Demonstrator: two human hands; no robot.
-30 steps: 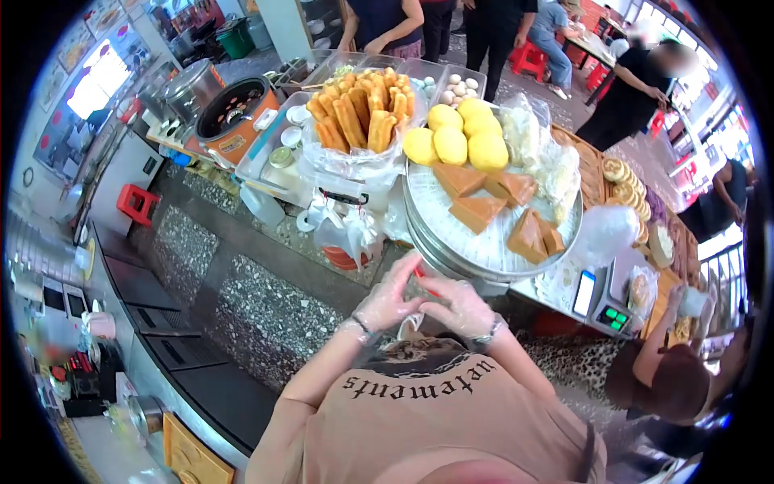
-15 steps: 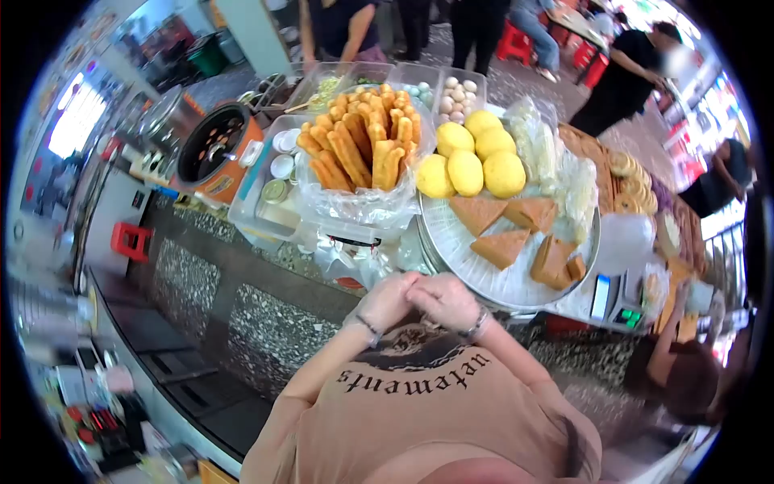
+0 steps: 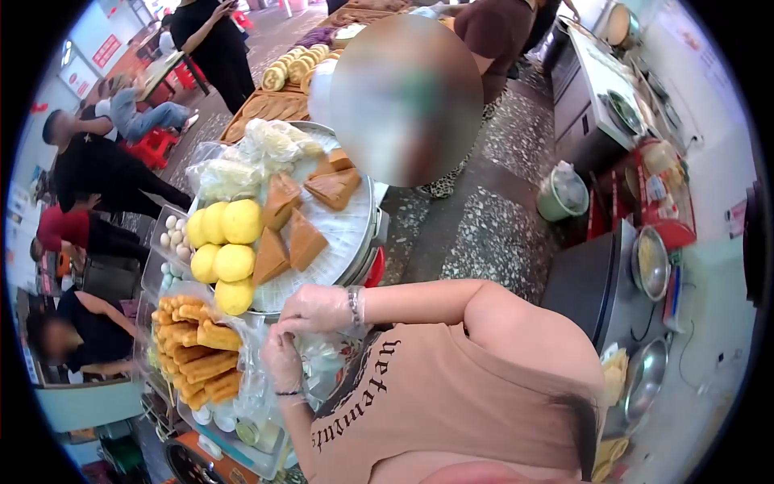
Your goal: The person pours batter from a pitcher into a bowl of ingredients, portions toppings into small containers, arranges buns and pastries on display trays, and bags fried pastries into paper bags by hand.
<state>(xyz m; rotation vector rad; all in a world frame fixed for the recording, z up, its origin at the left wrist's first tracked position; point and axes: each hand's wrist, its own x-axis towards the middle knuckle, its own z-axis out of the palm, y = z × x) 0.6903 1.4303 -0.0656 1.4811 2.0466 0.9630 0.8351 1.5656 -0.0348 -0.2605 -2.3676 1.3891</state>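
My left hand [image 3: 283, 362] and my right hand [image 3: 317, 310], both in thin clear plastic gloves, meet in front of my chest. Their fingers are curled and touching, and nothing shows between them. Close by on the left is a heap of fried dough sticks [image 3: 197, 351] in a plastic-lined container. Just beyond my hands lies a round metal tray [image 3: 343, 234] with brown cake wedges [image 3: 307, 240] and yellow buns [image 3: 234, 262]. Plastic bags [image 3: 258, 157] of pale food rest on its far side.
Eggs [image 3: 175, 236] fill a clear bin at the left. Coiled buns [image 3: 294, 66] lie farther along the counter. Several people stand or sit beyond it. A blurred disc covers the top middle. On the right are a bucket [image 3: 562, 194], a dark cabinet [image 3: 592, 278] and metal bowls [image 3: 647, 379].
My view has swung to the right, so the food has shifted left and the right-hand wall and cabinets have appeared. My hands stay together near my chest.
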